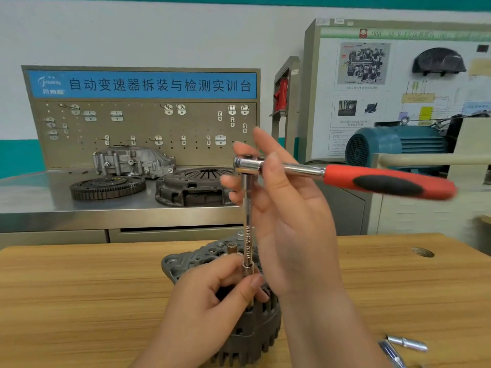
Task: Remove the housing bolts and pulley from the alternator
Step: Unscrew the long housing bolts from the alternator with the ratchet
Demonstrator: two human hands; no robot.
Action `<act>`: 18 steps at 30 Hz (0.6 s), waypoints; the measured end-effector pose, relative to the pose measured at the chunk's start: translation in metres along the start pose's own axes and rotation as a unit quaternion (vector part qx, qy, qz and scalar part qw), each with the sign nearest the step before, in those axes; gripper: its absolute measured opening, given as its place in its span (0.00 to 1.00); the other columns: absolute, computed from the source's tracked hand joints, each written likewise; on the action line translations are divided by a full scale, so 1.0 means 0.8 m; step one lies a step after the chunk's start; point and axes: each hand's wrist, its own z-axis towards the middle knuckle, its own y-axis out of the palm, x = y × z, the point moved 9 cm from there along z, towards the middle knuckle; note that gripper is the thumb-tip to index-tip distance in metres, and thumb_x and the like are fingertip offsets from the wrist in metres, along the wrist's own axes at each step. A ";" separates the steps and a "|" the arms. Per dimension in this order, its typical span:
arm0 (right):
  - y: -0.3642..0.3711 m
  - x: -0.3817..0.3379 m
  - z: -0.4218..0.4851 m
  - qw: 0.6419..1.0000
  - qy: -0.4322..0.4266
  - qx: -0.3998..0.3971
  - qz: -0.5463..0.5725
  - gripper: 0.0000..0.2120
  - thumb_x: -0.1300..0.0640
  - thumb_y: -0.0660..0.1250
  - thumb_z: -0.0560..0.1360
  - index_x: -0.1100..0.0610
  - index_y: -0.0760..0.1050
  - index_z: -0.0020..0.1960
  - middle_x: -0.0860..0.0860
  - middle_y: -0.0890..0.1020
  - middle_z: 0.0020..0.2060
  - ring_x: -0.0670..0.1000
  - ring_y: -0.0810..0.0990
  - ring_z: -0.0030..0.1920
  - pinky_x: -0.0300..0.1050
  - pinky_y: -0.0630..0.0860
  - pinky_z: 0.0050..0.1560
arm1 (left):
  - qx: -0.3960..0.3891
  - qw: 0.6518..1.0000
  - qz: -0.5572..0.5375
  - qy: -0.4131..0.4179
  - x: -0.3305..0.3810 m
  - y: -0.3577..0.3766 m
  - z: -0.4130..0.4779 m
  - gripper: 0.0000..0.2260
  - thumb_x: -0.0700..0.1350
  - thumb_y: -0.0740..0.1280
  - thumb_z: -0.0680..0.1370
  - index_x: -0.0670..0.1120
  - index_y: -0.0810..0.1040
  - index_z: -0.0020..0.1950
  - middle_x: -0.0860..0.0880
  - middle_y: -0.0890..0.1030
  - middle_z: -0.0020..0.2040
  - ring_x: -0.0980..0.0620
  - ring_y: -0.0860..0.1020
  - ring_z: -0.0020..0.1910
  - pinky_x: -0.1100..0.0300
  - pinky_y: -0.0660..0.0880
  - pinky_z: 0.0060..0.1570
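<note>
Now the alternator sits on the wooden table, right in front of me, so I can push down on it. My left hand pinches the bottom of the long extension bar to keep it straight on a bolt. My right hand wraps loosely around the ratchet head, fingers partly spread, to keep it steady on top.

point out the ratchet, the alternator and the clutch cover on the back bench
ratchet (385, 181), head view, on its red and black handle
alternator (255, 330), head view, on its dark finned side
clutch cover (194, 185), head view, on its dark top face
</note>
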 end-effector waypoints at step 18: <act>0.005 0.009 -0.002 0.998 0.045 -0.015 0.034 0.15 0.48 0.61 0.77 0.54 0.76 0.59 0.52 0.85 0.54 0.50 0.84 0.39 0.41 0.79 0.48 | -0.017 1.000 -0.013 -0.003 -0.007 0.003 0.000 0.16 0.64 0.60 0.73 0.61 0.78 0.54 0.53 0.85 0.42 0.52 0.82 0.44 0.47 0.78 0.48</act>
